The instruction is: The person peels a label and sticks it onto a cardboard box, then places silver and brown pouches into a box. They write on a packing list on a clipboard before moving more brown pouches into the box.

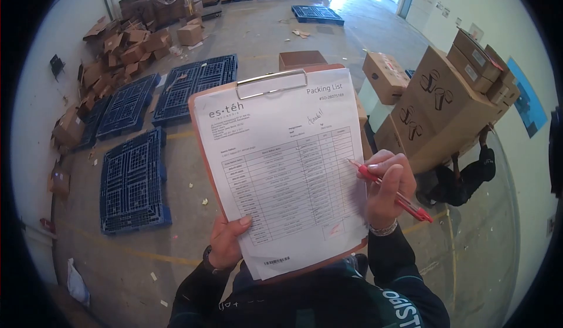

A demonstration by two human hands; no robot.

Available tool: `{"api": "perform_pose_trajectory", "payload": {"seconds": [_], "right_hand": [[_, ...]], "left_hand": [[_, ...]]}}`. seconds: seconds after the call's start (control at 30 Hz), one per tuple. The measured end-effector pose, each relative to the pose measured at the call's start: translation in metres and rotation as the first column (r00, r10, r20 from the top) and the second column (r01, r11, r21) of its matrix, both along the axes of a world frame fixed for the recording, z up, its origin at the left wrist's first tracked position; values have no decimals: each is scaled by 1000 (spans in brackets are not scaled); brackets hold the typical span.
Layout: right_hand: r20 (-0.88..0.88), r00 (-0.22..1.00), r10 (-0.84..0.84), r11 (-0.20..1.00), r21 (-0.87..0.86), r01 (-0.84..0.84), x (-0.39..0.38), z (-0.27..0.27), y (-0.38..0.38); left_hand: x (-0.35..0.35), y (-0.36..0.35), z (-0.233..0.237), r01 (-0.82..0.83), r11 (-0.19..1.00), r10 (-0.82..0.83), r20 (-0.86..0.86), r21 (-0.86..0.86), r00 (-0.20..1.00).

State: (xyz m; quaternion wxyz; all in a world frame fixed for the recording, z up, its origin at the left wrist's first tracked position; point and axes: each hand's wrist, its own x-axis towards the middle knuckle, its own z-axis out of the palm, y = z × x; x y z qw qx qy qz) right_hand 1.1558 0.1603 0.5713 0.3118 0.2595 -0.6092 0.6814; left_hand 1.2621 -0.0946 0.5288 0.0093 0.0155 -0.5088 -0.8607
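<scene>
brown clipboard (325,68) with a silver metal clip (271,77) along its top edge is carrying a white printed paper sheet (272,143) headed "packing list", all of it tilting before the wearer's body. the left hand (227,241) is clamping the clipboard at its left edge, toward the lower corner — the thumb is pressing on the sheet and the fingers are hiding behind the board. the right hand (388,192), well apart from the left, is hovering at the right edge, pinching a slim red pen (410,206) between thumb and fingers. the pen's tip is pointing at the right side of the printed table (290,187) — whether it is touching the paper, i cannot tell. a dark handwritten mark (314,119) is showing below the heading, a small red mark (335,229) is showing toward the lower right corner, and a black barcode (277,261) is lying at the lower left. beyond the clipboard's left edge, blue lattice pallets (134,181) are resting on the grey floor (182,211), with a heap of brown cardboard boxes (132,52) lying behind them. beyond its right edge, a person in dark clothing (469,178) is bending beside a large brown cardboard box (431,114) with smaller boxes (474,61) sitting on it.
</scene>
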Motion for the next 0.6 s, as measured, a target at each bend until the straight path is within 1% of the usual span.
{"api": "perform_pose_trajectory", "payload": {"seconds": [0.1, 0.2, 0.3, 0.4, 0.5, 0.6], "right_hand": [[19, 1000, -16, 1000, 13, 16, 8, 6, -11], [-10, 1000, -8, 998, 65, 9, -9, 0, 3], [19, 1000, -19, 997, 78, 17, -8, 0, 1], [-13, 1000, -27, 993, 115, 28, -11, 0, 3], [3, 1000, -21, 993, 118, 20, -10, 1, 0], [13, 1000, -5, 995, 103, 3, -13, -2, -1]], "left_hand": [[3, -7, 4, -13, 1000, 13, -4, 5, 1000], [-9, 3, -8, 69, 992, -59, -100, 102, 993], [-9, 4, -5, 64, 988, -48, -116, 137, 992], [-8, 1, -10, 62, 989, -48, -103, 135, 993], [-9, 3, -4, 76, 988, -61, -113, 137, 992], [-9, 1, -5, 70, 992, -60, -88, 106, 994]]}}
